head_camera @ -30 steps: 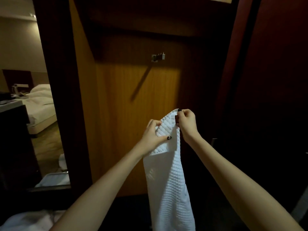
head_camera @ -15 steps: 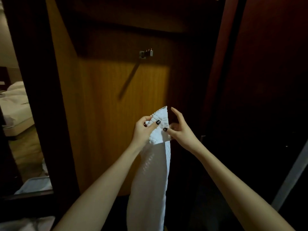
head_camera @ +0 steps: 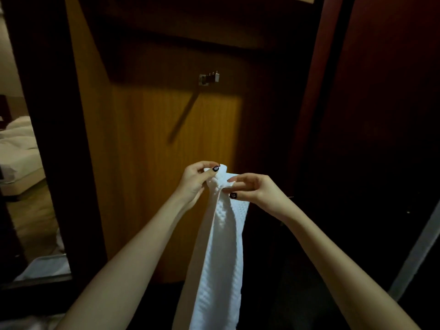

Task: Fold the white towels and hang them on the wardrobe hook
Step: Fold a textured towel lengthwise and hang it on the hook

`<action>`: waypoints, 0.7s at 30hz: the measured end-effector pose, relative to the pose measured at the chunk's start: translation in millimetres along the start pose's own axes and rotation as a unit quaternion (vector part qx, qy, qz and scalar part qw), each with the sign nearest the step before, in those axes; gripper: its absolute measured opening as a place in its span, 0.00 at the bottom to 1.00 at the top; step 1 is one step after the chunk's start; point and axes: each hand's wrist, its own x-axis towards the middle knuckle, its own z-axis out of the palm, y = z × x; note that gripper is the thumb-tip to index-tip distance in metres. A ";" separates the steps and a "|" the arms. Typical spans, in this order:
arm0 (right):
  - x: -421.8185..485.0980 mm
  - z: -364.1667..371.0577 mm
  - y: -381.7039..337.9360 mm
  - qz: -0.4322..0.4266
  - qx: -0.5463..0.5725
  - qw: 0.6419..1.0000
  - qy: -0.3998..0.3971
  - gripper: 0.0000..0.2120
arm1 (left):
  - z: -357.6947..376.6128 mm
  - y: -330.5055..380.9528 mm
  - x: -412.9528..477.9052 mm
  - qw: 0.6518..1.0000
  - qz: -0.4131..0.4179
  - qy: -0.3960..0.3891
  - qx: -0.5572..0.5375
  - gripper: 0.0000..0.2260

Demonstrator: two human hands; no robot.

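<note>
- The left hand [head_camera: 194,181] pinches the top of the white towel [head_camera: 220,253], fingers curled.
- The right hand [head_camera: 258,191] pinches its top right edge.
- The towel hangs below the hook [head_camera: 209,78] on the far wooden panel [head_camera: 147,139].

One view only: head-worn, wide-angle, at the person's eye line. It faces forward and slightly down, square onto the wooden panel [head_camera: 154,175] of the wardrobe, at close range. The hook [head_camera: 209,78] sits above frame centre. Both forearms enter from the bottom edge; the left hand [head_camera: 196,181] and right hand [head_camera: 260,192] meet just below centre, nearest the lens, and the white towel [head_camera: 221,258] runs out the bottom. The left margin catches a bed [head_camera: 16,148] beyond. Straight edges bow toward the frame borders.
</note>
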 end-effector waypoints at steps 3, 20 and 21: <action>5.2 4.9 -2.1 -0.018 -0.054 0.997 0.053 0.04 | 1.8 5.9 2.6 0.999 -0.002 -0.004 -0.033 0.05; 47.9 20.4 -28.0 -0.093 -0.332 0.934 0.087 0.04 | -11.8 4.9 -7.3 0.991 -0.045 0.002 -0.124 0.06; 49.3 21.9 -27.7 -0.095 -0.336 0.934 0.079 0.03 | -15.0 5.0 -8.4 0.989 -0.043 -0.011 -0.139 0.07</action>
